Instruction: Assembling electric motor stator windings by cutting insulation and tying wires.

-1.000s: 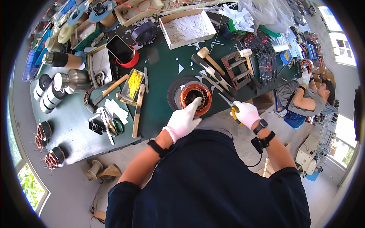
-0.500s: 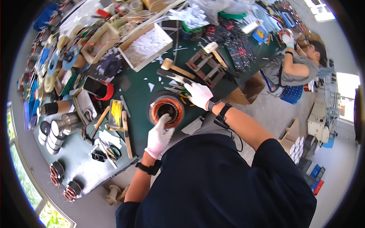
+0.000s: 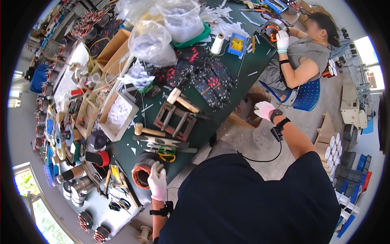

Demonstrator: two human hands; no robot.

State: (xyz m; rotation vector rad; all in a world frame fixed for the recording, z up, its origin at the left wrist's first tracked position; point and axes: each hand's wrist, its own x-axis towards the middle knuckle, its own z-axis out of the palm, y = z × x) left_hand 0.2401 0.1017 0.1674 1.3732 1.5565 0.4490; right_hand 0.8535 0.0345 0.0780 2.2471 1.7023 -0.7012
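My left hand (image 3: pixel 157 181), in a white and pink glove, grips the near rim of a motor stator (image 3: pixel 142 176) at the table's front edge. The stator lies tilted, its copper windings and slotted bore facing left and toward me. Out past the table edge, my right hand (image 3: pixel 265 110) hangs over an open cardboard box (image 3: pixel 248 106) on the floor. Its gloved fingers are curled; whatever they may hold is hidden. Just beyond the stator lie yellow-handled scissors (image 3: pixel 166 154), flat metal tools (image 3: pixel 160 142) and a small mallet (image 3: pixel 148 131).
A brown metal frame (image 3: pixel 174 122) and a second mallet (image 3: pixel 183 100) stand mid-table. Behind are a box of white scraps (image 3: pixel 118 114) and dark sleeving pieces (image 3: pixel 207 81). At right a co-worker (image 3: pixel 302 61) sits holding another stator (image 3: pixel 273 30).
My right hand has moved right, from beside the tools to over the cardboard box. The stator now tilts on its side, and my left hand has shifted from its bore to its rim. The view has turned right.
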